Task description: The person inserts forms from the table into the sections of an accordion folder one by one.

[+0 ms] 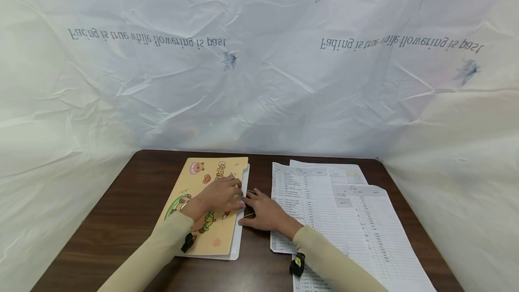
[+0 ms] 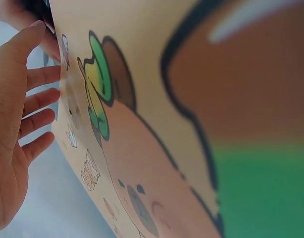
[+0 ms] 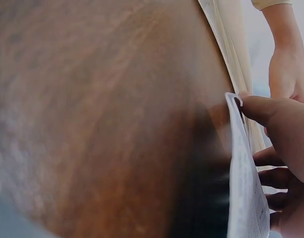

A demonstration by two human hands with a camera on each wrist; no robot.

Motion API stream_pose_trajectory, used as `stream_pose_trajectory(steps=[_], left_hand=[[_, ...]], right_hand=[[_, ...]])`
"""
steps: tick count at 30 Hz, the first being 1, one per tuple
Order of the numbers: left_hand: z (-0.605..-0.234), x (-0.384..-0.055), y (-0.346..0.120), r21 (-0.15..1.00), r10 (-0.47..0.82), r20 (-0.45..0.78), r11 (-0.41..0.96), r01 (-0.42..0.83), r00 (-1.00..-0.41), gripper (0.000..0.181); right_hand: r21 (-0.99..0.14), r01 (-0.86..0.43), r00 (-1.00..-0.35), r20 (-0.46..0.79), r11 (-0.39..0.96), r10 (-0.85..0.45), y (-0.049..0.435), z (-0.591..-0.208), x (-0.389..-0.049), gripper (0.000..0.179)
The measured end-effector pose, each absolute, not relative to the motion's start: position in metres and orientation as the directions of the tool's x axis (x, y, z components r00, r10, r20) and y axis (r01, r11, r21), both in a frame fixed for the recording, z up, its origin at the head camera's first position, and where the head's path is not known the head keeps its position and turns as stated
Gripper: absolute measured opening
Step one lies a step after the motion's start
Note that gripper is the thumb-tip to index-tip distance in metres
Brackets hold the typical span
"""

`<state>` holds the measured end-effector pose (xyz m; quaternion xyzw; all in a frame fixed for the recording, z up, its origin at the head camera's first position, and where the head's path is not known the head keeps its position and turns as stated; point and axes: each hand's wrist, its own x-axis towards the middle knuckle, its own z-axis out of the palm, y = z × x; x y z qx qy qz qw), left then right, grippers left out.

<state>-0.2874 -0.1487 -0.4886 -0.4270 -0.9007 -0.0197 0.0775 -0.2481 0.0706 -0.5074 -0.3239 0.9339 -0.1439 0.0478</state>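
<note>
A pale orange folder [image 1: 217, 238] printed with cartoon animals lies flat on the table in the head view. My left hand [image 1: 219, 196] rests on its cover, with fingertips at the right edge. The left wrist view shows that hand's fingers [image 2: 40, 101] fairly straight against the cover. Beside the same edge, my right hand [image 1: 265, 211] spreads its thumb and fingers towards the folder. A thin light cord [image 1: 249, 214] runs from the edge towards my right hand, which partly hides it. In the right wrist view, the right thumb [image 3: 261, 106] points at the folder's edge.
Several printed sheets [image 1: 304, 202] lie overlapping on the right half of the brown table [image 1: 117, 202], close to my right wrist. One sheet [image 3: 241, 173] crosses in front of the right fingers in the right wrist view. White patterned sheeting [image 1: 259, 93] encloses the table's back and sides.
</note>
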Motion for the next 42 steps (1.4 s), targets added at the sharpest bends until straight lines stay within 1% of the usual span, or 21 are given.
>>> stream_pose_trajectory(steps=[5, 8, 12, 17, 22, 26, 31, 36, 42], left_hand=[[-0.489, -0.288, -0.151, -0.022, 0.744, 0.153, 0.660, 0.751, -0.650, 0.047], [-0.489, -0.288, -0.153, -0.008, 0.723, 0.179, 0.679, 0.734, -0.667, 0.048], [-0.489, -0.287, -0.154, 0.046, 0.676, 0.238, 0.710, 0.703, -0.698, 0.048], [-0.484, -0.285, -0.154, 0.098, 0.622, 0.337, 0.723, 0.684, -0.706, 0.049], [-0.481, -0.285, -0.155, 0.141, 0.572, 0.398, 0.735, 0.663, -0.718, 0.047], [-0.478, -0.284, -0.157, 0.173, 0.546, 0.440, 0.727, 0.664, -0.713, 0.043], [-0.472, -0.282, -0.161, 0.238, 0.512, 0.434, 0.729, 0.642, -0.742, 0.034], [-0.461, -0.280, -0.163, 0.272, 0.501, 0.416, 0.728, 0.629, -0.759, 0.024], [-0.448, -0.282, -0.165, 0.280, 0.493, 0.384, 0.744, 0.607, -0.781, 0.023]], right_hand=[[-0.288, -0.598, -0.781, 0.001, 0.748, -0.625, 0.070, -0.508, -0.248, 0.078], [-0.276, -0.605, -0.778, 0.006, 0.747, -0.628, 0.071, -0.508, -0.249, 0.079], [-0.269, -0.607, -0.779, 0.011, 0.748, -0.627, 0.071, -0.508, -0.249, 0.077], [-0.266, -0.600, -0.783, 0.005, 0.754, -0.622, 0.070, -0.508, -0.249, 0.078], [-0.270, -0.594, -0.786, -0.002, 0.757, -0.618, 0.069, -0.507, -0.249, 0.080], [-0.270, -0.595, -0.786, -0.003, 0.757, -0.619, 0.069, -0.508, -0.249, 0.080], [-0.268, -0.601, -0.782, 0.002, 0.753, -0.623, 0.070, -0.507, -0.249, 0.077], [-0.272, -0.596, -0.785, 0.000, 0.755, -0.620, 0.070, -0.507, -0.248, 0.078], [-0.274, -0.592, -0.787, -0.008, 0.758, -0.617, 0.069, -0.505, -0.248, 0.078]])
